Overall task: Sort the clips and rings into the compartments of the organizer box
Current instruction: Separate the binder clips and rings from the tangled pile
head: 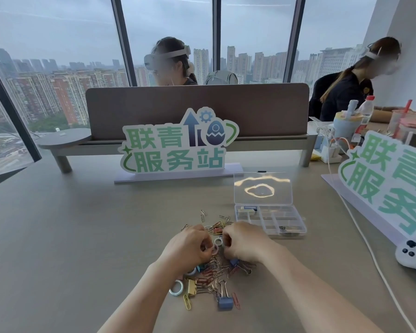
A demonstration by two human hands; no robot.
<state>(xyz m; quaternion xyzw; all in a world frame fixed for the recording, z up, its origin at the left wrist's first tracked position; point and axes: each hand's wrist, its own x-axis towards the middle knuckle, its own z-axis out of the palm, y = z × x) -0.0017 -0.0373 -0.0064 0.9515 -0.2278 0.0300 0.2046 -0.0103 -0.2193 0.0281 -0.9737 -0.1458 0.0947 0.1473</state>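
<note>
Left hand [190, 246] pinches pink ring [215, 249] | right hand [244, 241] curled — grasp unclear | organizer box [270, 221] beside

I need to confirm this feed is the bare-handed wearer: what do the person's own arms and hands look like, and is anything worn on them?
Both forearms are bare, with no sleeves in view. The left hand and right hand wear no gloves, and no watch, bracelet or finger jewellery shows on them. No cables or markings are visible on either arm.
</note>
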